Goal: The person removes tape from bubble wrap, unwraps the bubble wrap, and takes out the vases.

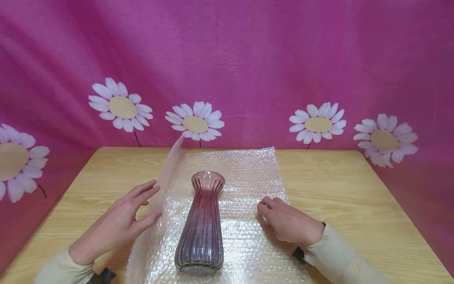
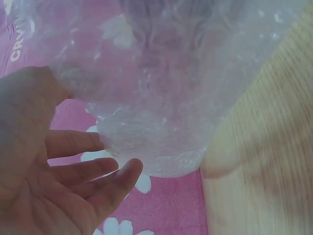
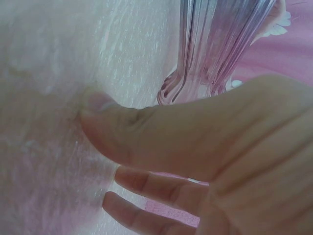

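Note:
A ribbed glass vase (image 1: pixel 200 228), pink at the neck and bluish purple lower down, lies on its side on a sheet of bubble wrap (image 1: pixel 248 177). Its flared rim points away from me and its wide base towards me. The sheet's left side stands up off the table. My left hand (image 1: pixel 120 219) is at that raised side, its fingers spread and fairly straight; the left wrist view shows the thumb against the plastic. To the right of the vase, my right hand (image 1: pixel 287 221) rests on the sheet. In the right wrist view its thumb (image 3: pixel 142 132) presses the wrap.
The wooden table (image 1: pixel 326 189) carries the sheet and vase. A magenta cloth (image 1: pixel 248 59) with white daisies hangs behind the table and along both sides. Small black pieces show at both wrists.

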The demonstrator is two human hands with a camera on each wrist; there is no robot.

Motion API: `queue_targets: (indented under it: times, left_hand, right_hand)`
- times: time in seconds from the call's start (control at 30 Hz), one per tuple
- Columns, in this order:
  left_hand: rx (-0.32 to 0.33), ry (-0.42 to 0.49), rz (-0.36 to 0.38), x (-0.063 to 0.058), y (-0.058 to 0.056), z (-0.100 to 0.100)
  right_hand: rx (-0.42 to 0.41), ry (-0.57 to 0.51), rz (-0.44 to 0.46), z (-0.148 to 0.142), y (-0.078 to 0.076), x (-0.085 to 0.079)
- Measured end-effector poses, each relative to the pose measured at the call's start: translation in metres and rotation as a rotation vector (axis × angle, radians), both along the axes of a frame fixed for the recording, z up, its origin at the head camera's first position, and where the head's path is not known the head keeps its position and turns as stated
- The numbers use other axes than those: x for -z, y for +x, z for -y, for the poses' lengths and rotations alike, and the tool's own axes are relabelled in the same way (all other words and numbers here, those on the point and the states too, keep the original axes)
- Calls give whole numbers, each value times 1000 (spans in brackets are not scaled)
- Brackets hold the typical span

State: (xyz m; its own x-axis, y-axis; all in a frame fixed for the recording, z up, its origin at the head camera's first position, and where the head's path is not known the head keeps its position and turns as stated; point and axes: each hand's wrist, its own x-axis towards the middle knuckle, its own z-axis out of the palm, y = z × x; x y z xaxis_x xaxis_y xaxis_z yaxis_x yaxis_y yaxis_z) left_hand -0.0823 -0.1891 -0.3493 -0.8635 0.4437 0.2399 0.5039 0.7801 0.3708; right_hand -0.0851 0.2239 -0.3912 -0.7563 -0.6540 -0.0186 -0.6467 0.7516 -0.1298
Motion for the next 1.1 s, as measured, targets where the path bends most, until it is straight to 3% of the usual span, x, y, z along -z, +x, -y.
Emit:
queue_targets:
  times: [0.2,0.57,0.87,1.1]
  left_hand:
    - [-4,-8,4,-5,1,2]
    - [23,-24,-91,-14,4,2]
    - [28,-60,-100,-21,8,0]
    - [67,-69,-178,-24,8,-1]
  right_hand:
    - [-11,-9,-11,-1,0,0]
    - [-30,-19,-40,-3,0,1]
    - [-35,-20,-43,-1,-1,2]
    - [2,6,26,0,-2,-1]
